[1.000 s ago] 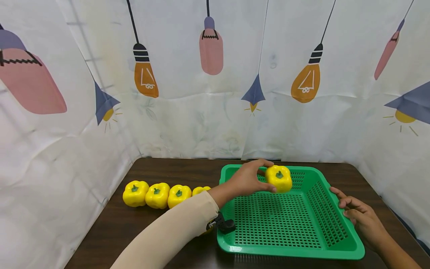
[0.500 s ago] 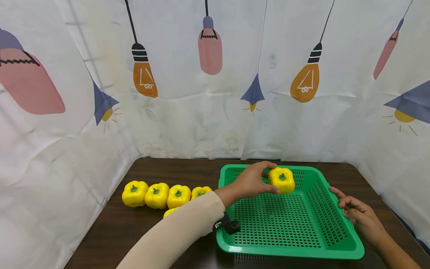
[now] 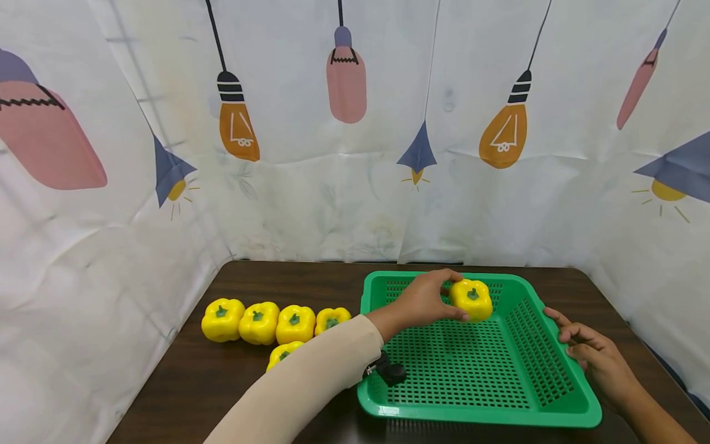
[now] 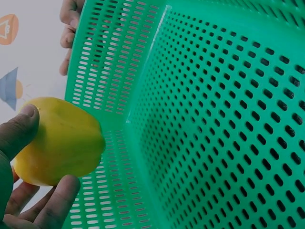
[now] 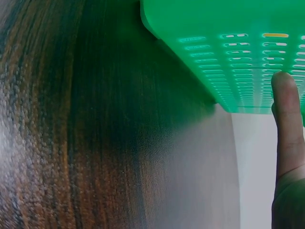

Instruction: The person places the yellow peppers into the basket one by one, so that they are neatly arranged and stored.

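- Yellow bell pepper (image 3: 471,300): the grip of our left hand (image 3: 424,301) is clamped on it; the pepper lies just right of that hand, with no clear long axis.
- It hangs over the green basket (image 3: 482,417), toward the far edge; we judge the drop to the basket's floor matters most.
- Our right hand (image 3: 600,361), fingers apart, touches the basket's right edge.
- Room widens toward the basket's near edge; other peppers (image 3: 259,324) sit toward the left edge of the counter (image 3: 183,382).
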### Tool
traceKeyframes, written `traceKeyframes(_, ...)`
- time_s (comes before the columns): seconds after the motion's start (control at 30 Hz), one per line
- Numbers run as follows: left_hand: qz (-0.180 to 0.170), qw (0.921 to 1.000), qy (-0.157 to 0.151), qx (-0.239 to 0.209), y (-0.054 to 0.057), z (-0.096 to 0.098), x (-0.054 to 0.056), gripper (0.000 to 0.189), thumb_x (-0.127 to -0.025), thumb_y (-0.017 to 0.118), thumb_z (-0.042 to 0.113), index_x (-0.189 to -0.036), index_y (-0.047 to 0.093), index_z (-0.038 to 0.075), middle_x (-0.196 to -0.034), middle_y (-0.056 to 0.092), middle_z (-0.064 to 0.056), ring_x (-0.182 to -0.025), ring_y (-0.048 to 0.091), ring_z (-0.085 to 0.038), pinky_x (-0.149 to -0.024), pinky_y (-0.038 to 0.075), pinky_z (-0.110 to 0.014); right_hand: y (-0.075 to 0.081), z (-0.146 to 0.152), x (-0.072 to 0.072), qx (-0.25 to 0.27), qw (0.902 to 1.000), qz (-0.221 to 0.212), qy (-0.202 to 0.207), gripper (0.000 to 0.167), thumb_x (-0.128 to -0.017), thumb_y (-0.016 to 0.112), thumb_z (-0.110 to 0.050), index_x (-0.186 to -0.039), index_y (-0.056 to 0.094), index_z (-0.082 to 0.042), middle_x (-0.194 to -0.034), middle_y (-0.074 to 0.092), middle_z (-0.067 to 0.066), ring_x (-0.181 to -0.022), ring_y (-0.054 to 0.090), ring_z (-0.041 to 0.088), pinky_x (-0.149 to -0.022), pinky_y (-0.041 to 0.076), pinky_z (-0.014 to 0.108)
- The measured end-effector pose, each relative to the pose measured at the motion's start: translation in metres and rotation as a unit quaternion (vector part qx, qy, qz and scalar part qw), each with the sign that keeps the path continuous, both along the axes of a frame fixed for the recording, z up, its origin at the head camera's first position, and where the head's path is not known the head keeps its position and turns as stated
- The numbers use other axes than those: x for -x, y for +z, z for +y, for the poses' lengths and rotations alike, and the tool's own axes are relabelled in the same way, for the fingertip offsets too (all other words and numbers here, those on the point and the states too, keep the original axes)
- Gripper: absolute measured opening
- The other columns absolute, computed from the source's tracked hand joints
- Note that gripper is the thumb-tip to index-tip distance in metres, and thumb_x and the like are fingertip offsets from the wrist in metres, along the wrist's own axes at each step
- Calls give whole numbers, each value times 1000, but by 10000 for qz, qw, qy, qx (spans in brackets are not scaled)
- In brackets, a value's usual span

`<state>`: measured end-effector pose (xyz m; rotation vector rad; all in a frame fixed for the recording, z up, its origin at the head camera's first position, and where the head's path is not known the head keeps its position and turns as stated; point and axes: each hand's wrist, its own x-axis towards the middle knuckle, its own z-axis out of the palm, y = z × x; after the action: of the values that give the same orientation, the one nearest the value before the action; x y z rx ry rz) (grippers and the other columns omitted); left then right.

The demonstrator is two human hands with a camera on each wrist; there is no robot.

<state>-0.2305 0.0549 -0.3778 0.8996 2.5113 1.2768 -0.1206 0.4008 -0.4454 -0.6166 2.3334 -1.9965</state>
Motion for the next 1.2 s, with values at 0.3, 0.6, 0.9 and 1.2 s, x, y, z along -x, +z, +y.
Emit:
traceKeyframes(0.3,77,9998,-16,198,-7,13,2,74,-79,92,31,-144,58,19,-137,59,10,-100,64,-2,-76,51,-17,-5,4,2,198,9997,11,171,24,-105,28,11,-111,50,3,-166,28,-6,-145,24,-6,-96,31,18)
traceKeyframes(0.6,88,9997,-29,242,-5,19,3,72,-80,91,32,-143,57,18,-134,60,9,-96,64,-3,-76,52,-17,0,2,2,121,9997,61,216,22,-105,28,11,-108,49,4,-165,30,-7,-143,27,-7,-98,37,13)
traceKeyframes(0.9,111,9993,7,344,-3,33,2,71,-80,91,29,-142,59,17,-128,63,9,-93,63,-2,-73,50,-16,2,1,0,77,9999,0,128,21,-105,30,10,-106,49,4,-161,35,-11,-140,33,-8,-94,47,18)
traceKeyframes(1.2,265,9976,208,605,-10,45,2,70,-79,91,34,-141,60,20,-128,63,11,-94,57,-2,-81,49,-18,5,-1,-1,-38,10000,-28,17,17,-106,31,8,-106,48,5,-161,35,-9,-140,32,-9,-96,43,14)
